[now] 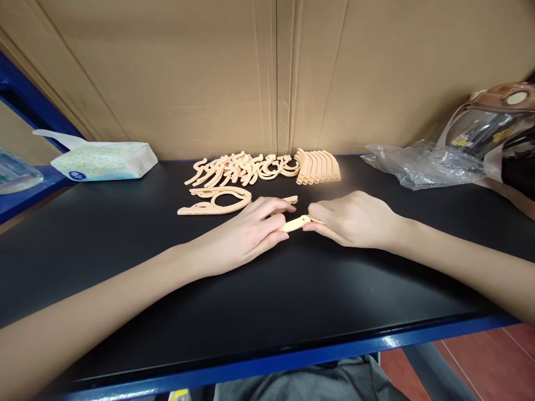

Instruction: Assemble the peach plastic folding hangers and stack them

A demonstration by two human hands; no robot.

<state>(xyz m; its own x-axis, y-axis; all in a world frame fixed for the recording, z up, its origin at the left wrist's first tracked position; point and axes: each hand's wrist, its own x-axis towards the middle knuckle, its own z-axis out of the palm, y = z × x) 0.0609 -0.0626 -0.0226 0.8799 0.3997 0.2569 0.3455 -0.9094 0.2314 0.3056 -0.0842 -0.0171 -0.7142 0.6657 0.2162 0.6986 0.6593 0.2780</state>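
Observation:
Both hands grip one beige plastic folding hanger [295, 224] above the middle of the black table. My left hand [251, 231] is closed on its left part, with the thumb in front. On the other end, my right hand [355, 220] pinches with curled fingers, covering most of that side. A round joint shows between the hands. Just left of my left hand lie folded beige hangers [215, 209], partly behind the fingers. Behind them is a pile of curved beige hanger pieces [225, 169], with hook pieces [271, 167] alongside. Several curved arms [320, 167] stand in a neat row to the right.
A tissue pack [106, 161] sits at the back left. A crumpled clear plastic bag [422, 164] and a clear bottle with a brown lid [485, 125] occupy the back right. Cardboard [188, 72] walls off the back, and a blue rail [267, 362] edges the table's front.

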